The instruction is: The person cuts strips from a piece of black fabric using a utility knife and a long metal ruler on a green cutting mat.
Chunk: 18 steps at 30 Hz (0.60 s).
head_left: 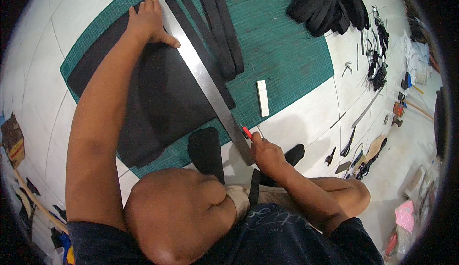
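Note:
My left hand [150, 23] presses down with fingers spread on the far part of a long steel ruler [198, 71] and the black fabric [167, 90] beside it. The ruler slants from the far left down toward my right hand, across the fabric. Close to the ruler's near end, my right hand [267, 154] is closed around a red cutter knife [247, 132]; most of its body is hidden in my fingers. Fabric and ruler lie on a green cutting mat [291, 69]. Black strips [215, 30] lie just right of the ruler.
A white rectangular block [262, 98] rests near the mat's right edge. A heap of black strips [330, 6] lies at the far right of the mat. On the tiled floor to the right are black scraps [377, 64] and scattered tools. My socked foot [205, 152] touches the mat's near edge.

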Tool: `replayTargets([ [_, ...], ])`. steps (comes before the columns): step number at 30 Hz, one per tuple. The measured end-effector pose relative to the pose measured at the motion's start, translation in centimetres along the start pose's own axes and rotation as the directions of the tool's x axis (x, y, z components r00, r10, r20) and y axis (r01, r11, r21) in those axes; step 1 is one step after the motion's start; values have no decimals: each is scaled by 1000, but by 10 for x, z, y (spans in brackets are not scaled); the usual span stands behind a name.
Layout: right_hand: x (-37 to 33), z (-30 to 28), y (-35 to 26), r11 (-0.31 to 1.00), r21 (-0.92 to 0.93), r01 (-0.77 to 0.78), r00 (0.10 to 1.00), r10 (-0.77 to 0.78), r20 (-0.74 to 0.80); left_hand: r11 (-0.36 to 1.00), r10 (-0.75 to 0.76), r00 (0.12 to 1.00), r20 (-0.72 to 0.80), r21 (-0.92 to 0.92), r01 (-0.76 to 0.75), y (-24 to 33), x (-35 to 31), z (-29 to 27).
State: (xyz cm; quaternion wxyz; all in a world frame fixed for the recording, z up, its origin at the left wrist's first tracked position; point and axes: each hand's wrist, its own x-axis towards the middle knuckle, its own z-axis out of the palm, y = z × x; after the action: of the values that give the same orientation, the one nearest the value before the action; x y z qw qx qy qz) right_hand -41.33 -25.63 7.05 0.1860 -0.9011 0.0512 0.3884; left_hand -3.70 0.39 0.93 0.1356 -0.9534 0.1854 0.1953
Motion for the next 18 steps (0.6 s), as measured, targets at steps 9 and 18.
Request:
replayTargets([
  [9, 150, -113, -87, 973, 91, 213, 927, -172, -334, 999, -46, 997, 58, -6, 47, -1, -4, -14],
  [18, 297, -166, -204, 957, 201, 208, 935, -135, -327, 996, -14, 997, 79, -81, 20, -3, -6, -8],
])
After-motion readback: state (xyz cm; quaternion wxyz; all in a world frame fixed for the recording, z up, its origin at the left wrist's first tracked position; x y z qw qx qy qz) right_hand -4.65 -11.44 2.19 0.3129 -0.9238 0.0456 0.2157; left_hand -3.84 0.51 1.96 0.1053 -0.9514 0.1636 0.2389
